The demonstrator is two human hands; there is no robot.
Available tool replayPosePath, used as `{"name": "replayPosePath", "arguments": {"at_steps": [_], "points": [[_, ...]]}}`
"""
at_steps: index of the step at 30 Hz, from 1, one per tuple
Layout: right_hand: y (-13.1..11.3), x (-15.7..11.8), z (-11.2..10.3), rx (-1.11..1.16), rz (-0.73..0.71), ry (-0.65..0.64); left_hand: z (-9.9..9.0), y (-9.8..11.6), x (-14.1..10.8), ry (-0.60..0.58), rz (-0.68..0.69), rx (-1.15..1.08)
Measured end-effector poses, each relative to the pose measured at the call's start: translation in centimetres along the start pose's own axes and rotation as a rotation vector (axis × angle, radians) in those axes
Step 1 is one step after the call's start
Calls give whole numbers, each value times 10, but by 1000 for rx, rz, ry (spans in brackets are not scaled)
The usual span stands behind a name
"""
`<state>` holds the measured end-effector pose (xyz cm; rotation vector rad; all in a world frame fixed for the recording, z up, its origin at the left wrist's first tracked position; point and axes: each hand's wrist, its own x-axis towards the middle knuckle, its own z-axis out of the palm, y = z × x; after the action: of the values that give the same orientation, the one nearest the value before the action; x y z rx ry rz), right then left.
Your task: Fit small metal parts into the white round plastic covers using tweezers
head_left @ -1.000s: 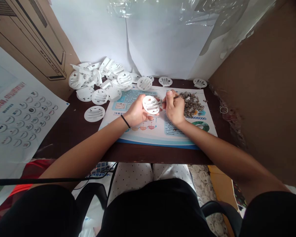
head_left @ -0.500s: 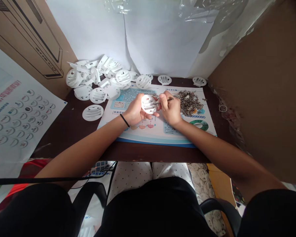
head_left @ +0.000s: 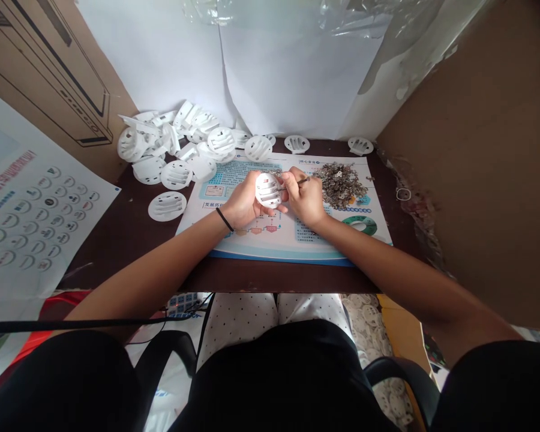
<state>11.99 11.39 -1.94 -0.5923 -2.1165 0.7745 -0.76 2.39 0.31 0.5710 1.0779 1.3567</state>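
A round white slotted plastic piece (head_left: 268,191) is held up in my left hand (head_left: 245,201), fingers around its edge. My right hand (head_left: 306,197) grips a thin dark tool (head_left: 302,180), whose tip points left at the right edge of the white piece. Whether the tip touches a small part there is hidden. Just right of my right hand lies a heap of small metal pieces (head_left: 341,183). Under both hands is a printed sheet (head_left: 252,245) with blue text and pictures.
White plastic pieces (head_left: 193,129) are piled at the back left, and single ones (head_left: 297,144) stand along the back. Cardboard (head_left: 472,162) rises on the right. A printed poster (head_left: 36,210) hangs at the left, and more white pieces (head_left: 371,324) lie below the table edge.
The whole view has shifted slightly, so things appear a little further left. My hands keep the same hold on the white piece and the tool.
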Motion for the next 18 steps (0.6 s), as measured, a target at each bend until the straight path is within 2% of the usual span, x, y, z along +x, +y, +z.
{"name": "replayPosePath", "arguments": {"at_steps": [4,11,18], "points": [[-2,-1,0,25,7,0,0,1,-1,-29,-13,1],[-3,-5,-2,150,19,152,-1,4,-5,-89,-10,-19],[-5,-3,-2,166,40,111,1,5,-5,-81,-25,34]]}}
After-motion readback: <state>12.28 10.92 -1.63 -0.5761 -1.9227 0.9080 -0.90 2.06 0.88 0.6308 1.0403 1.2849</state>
